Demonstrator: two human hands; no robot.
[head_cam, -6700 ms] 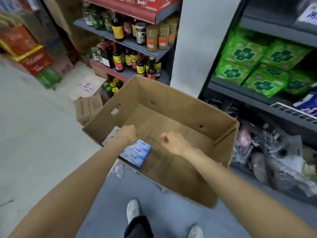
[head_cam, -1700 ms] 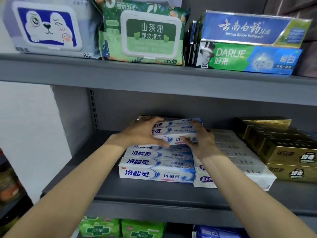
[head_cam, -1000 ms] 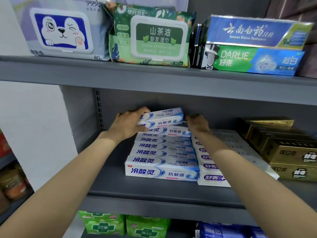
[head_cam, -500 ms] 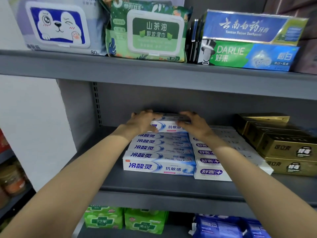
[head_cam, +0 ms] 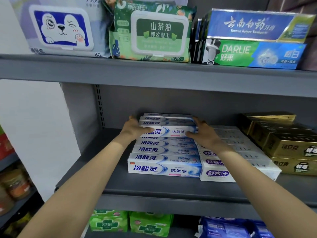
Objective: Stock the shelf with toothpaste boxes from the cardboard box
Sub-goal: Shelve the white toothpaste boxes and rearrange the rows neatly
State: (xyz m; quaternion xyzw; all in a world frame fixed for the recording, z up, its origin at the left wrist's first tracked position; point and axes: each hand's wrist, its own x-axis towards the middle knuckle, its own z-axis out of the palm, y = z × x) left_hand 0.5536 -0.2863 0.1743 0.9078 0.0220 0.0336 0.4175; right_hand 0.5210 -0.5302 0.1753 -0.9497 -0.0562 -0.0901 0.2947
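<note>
Head view
Landmark: the grey middle shelf [head_cam: 154, 188]; every place below is given against it.
Toothpaste boxes: a white-and-blue stack [head_cam: 165, 152] sits on the middle shelf, left of its centre, long sides facing out, rows stepping back toward the rear wall.
Top row: three upper boxes [head_cam: 169, 123] lie at the back of the stack, highest above the shelf board, close under the shelf overhead.
Left hand [head_cam: 133, 129]: at the left end of the top row, thumb laid across the front face of the nearest upper box, fingers wrapped round the left end; grasping that row from the side.
Right hand [head_cam: 203, 132]: at the right end of the same row, thumb on the front face, fingers reaching along the right end toward the back; clasping the row from the other side.
Grip overall: the top boxes are pressed between the two hands; neither hand is flat or loose.
Neighbours on the shelf: white boxes with purple labels [head_cam: 236, 162] touch the stack's right side; gold boxes [head_cam: 288, 146] stand further right.
Above the shelf: two wet-wipe packs [head_cam: 106, 30] and two long toothpaste cartons [head_cam: 253, 40] on the upper board.
Below the shelf: green packets [head_cam: 130, 222] and a blue packet [head_cam: 235, 227].
Cardboard box: not in view.
</note>
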